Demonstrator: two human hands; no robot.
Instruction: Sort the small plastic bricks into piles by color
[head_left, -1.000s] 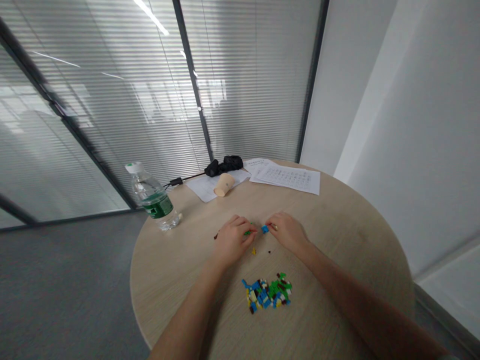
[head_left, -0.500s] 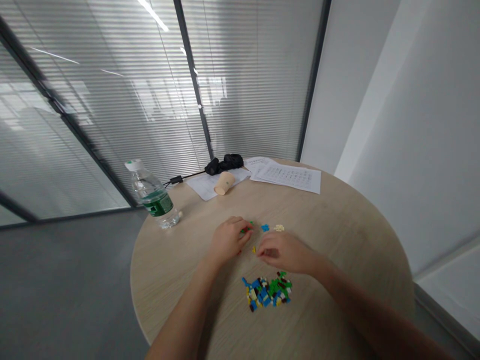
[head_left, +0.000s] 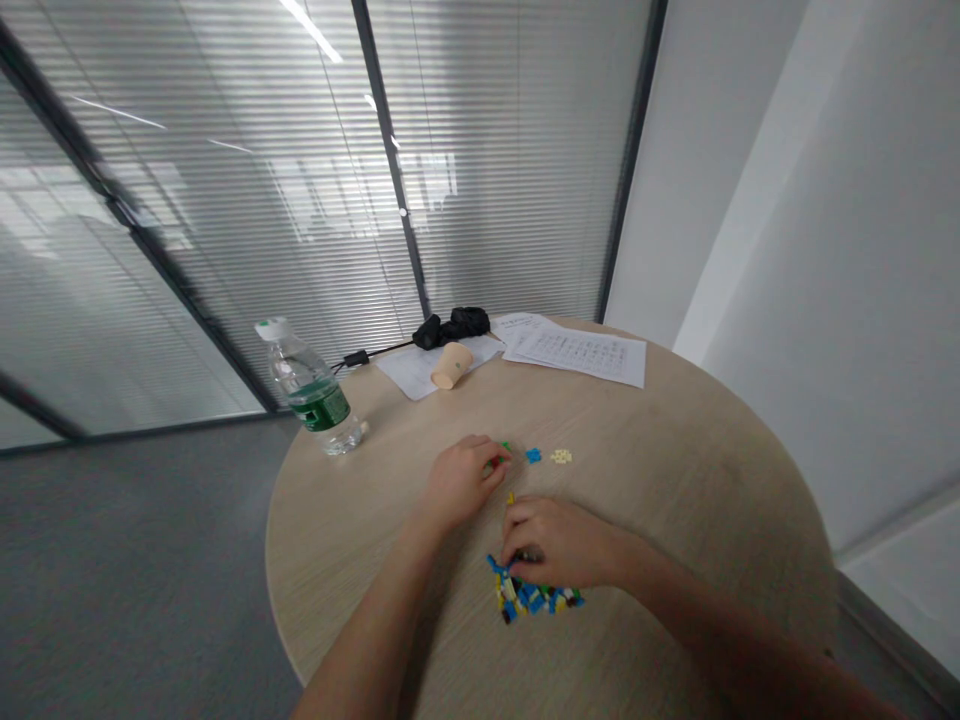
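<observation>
My left hand [head_left: 466, 480] rests on the table with its fingers bent closed around small red and green building bricks [head_left: 505, 447], partly hidden by the fingertips. My right hand [head_left: 559, 540] is over the upper edge of a loose pile of building bricks [head_left: 536, 600] in blue, green, yellow, white and brown. Its curled fingers and thumb come together at the pile's left side; whatever is between them is too small to make out. Just beyond its fingers lies a small yellow brick [head_left: 511, 497]. Farther back are a blue piece [head_left: 533, 455] and a cream piece [head_left: 561, 456].
A water bottle [head_left: 319, 400] with a green label stands at the left of the round wooden table [head_left: 697, 480]. Toward the back are a paper cup [head_left: 451, 366] on its side, printed sheets [head_left: 585, 353] and a black object with a cable [head_left: 465, 324].
My right hand has moved toward me, from beside the small yellow brick to the pile, covering its upper part. My left hand has stayed nearly in place at the red and green bricks.
</observation>
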